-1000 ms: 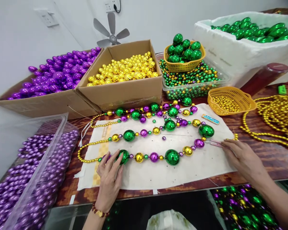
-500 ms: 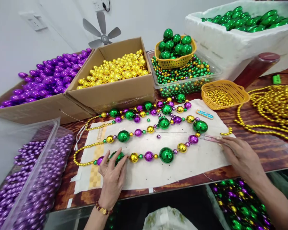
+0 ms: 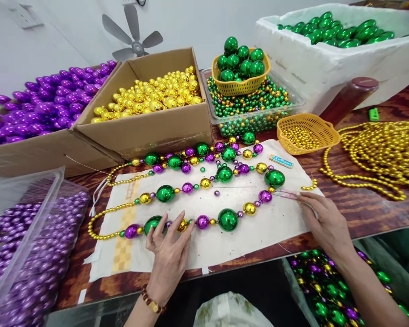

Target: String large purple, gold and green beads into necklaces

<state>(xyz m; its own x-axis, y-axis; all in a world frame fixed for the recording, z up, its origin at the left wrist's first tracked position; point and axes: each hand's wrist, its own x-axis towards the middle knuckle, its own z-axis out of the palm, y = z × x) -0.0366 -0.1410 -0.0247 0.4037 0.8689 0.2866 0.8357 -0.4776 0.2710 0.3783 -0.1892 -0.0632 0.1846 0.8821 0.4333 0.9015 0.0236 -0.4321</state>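
Note:
A bead necklace (image 3: 228,220) of green, purple and gold balls lies in a loop on the white cloth (image 3: 191,252), with small gold beads at its left end. My left hand (image 3: 168,247) rests over its lower strand, fingers spread near a green ball (image 3: 153,225) and a gold ball they partly cover. My right hand (image 3: 327,222) is closed on slim tweezers (image 3: 285,194). Their tip reaches the strand between the large green ball (image 3: 274,178) and a purple ball (image 3: 265,196). Behind lies another beaded strand (image 3: 175,162).
Cartons of purple balls (image 3: 51,102) and gold balls (image 3: 157,93) stand behind. A tub of small beads (image 3: 238,106) bears a basket of green balls (image 3: 240,86). Rightward are a basket (image 3: 305,147), gold bead strings (image 3: 378,150) and a foam box (image 3: 313,63). A purple-bead tub (image 3: 37,227) sits left.
The whole view has shifted, so things appear further left. My left hand has slid right along the lower strand, uncovering the purple ball. The tweezers stay at the same spot on the necklace.

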